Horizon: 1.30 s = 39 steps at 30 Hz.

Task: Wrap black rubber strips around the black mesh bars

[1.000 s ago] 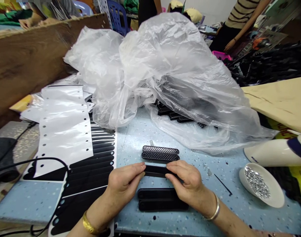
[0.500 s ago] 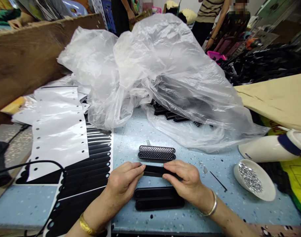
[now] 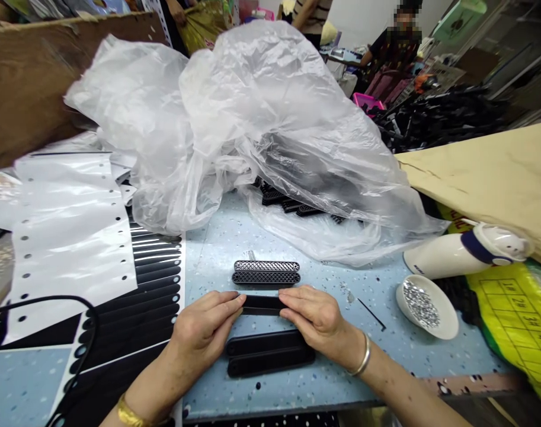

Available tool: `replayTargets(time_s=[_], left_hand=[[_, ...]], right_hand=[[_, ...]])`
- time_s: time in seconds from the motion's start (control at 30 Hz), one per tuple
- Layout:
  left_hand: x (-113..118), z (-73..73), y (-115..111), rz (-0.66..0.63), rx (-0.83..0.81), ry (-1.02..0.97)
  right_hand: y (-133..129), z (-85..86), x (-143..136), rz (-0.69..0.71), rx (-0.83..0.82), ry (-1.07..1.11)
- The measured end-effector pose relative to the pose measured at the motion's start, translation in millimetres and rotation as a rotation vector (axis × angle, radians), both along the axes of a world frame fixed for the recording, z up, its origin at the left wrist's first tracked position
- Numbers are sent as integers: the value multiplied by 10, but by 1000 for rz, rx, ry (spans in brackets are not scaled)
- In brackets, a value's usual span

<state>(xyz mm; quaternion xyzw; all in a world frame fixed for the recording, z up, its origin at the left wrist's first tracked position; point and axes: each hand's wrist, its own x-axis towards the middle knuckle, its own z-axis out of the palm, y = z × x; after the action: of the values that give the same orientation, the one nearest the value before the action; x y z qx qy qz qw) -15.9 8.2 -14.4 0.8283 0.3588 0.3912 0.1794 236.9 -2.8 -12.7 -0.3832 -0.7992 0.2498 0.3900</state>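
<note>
Between both hands is a long black plastic strip-shaped part (image 3: 262, 304) with rounded ends, held just over the blue speckled table (image 3: 341, 379). My left hand (image 3: 208, 323) grips its left end, and my right hand (image 3: 312, 314) closes on its right end; the fingers cover both tips. Nearer to me lie two smooth black parts (image 3: 270, 354) side by side, partly under my right hand. Farther off sit two black parts with a lattice surface (image 3: 265, 271), also side by side. A thin black L-shaped hex key (image 3: 371, 314) rests to the right.
A white bowl of small silver pieces (image 3: 423, 303) and a white bottle (image 3: 443, 255) stand right. A large clear plastic bag (image 3: 270, 107) covers more black parts behind. Perforated white sheets (image 3: 70, 237) and black adhesive strips (image 3: 150, 296) lie left, with a black cable (image 3: 92, 332). People are beyond.
The view has turned a little to the right, so everything sits farther left. Both hands still hold the black part; my right fingers now lie closer to its end.
</note>
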Motion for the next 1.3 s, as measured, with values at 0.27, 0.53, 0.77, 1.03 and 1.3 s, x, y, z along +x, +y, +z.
replayTargets(time_s=[0.27,0.53,0.77,1.03,1.3], left_hand=[[1,55,18,21,7,19],[-7,51,22,12,-9,23],[-20,29,42,8,-24,9],[2,18,39,68,-68,16],[35,318,-115,112,102,122]], right_hand=[[50,-12,54,17,-106,67],[13,-80,87,1,-85,85],[-113,21,361,-234,-260,72],[-163,-5,269,-320,-276,137],[-116,159,378,-291,-124,5]])
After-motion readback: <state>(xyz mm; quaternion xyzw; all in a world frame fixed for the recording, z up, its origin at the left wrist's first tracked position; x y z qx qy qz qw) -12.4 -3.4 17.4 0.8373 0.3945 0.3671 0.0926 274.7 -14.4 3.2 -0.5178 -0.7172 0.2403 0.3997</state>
